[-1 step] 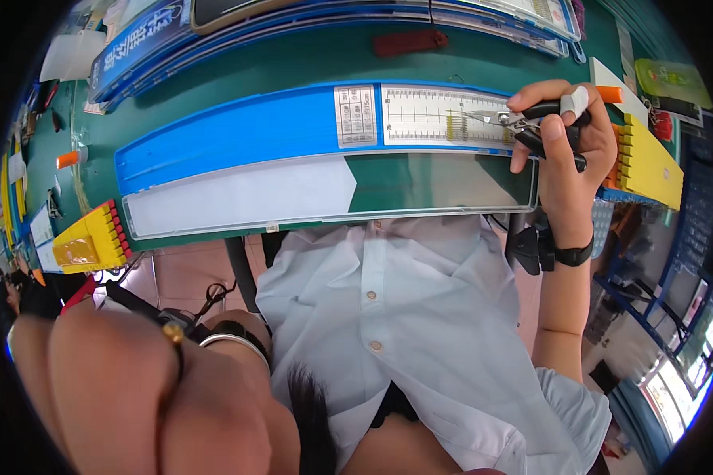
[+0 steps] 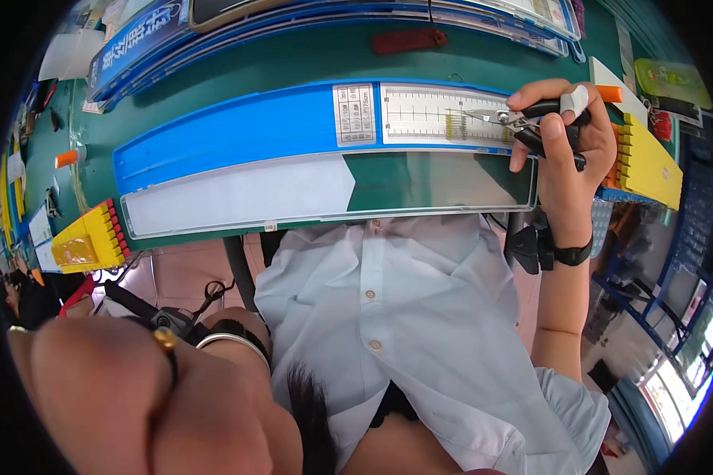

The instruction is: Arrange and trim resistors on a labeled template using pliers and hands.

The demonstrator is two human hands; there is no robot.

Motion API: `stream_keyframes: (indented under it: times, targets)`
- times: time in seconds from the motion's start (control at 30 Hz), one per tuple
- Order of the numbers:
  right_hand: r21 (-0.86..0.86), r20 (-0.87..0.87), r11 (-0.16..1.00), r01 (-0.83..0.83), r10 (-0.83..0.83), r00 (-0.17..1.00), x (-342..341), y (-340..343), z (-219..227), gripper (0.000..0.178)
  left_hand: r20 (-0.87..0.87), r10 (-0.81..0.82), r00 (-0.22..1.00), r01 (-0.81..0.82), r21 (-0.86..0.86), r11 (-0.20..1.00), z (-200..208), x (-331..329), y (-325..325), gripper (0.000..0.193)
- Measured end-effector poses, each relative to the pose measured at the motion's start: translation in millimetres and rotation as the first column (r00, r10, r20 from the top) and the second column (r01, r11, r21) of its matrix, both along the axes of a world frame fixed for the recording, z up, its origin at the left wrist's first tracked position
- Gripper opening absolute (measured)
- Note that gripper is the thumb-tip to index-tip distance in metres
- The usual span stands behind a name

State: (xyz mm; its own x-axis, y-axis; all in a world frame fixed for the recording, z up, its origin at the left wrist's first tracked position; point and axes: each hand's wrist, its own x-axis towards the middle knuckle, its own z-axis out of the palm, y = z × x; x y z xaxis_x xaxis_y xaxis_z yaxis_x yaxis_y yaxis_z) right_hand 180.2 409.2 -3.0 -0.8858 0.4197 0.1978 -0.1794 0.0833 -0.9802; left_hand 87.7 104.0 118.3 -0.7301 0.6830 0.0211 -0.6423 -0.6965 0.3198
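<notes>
My right hand (image 2: 570,146) is closed round black-handled pliers (image 2: 531,127), with white tape on one finger. The pliers' slim metal jaws point left over a white ruled card (image 2: 420,112) in a long blue case (image 2: 238,136). Short yellow marks or thin pieces (image 2: 456,125) lie by the jaw tips; which they are I cannot tell. Along the case's near side is its clear lid (image 2: 428,184), with white paper (image 2: 238,194) at the left part. My left hand (image 2: 127,388), wearing a ring, is large and blurred at lower left. Its fingers look curled; the fingertips are hidden.
Stacked blue cases (image 2: 139,59) line the back of the green table (image 2: 309,75), with a dark red object (image 2: 409,41) before them. Yellow wedge-shaped holders (image 2: 79,241) flank both sides. Orange-capped items (image 2: 66,159) stand nearby.
My left hand has shifted slightly downward at the lower left. My right hand and the pliers hold nearly the same place.
</notes>
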Motion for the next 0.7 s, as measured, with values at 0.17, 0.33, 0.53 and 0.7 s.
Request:
stream_keyframes:
  times: [0.17,0.33,0.53,0.7]
  targets:
    - [0.012,-0.006,1.000,-0.004,0.004,1.000,-0.9,1.5,1.4,0.024,-0.118,0.101,0.988,-0.091,0.088,0.992,-9.0,-1.0,21.7,0.034]
    - [0.037,-0.010,0.999,0.000,0.000,1.000,-1.5,2.5,-1.0,0.024,-0.181,0.147,0.972,-0.126,0.122,0.984,-12.7,0.0,30.3,0.033]
    - [0.030,-0.023,1.000,0.005,-0.004,1.000,1.3,4.1,-1.1,0.022,-0.236,0.179,0.955,-0.147,0.146,0.978,-11.7,-0.6,33.3,0.033]
    - [0.028,-0.016,1.000,-0.001,0.001,1.000,0.7,3.5,-1.3,0.022,-0.286,0.197,0.938,-0.155,0.166,0.974,-12.9,-6.6,32.4,0.034]
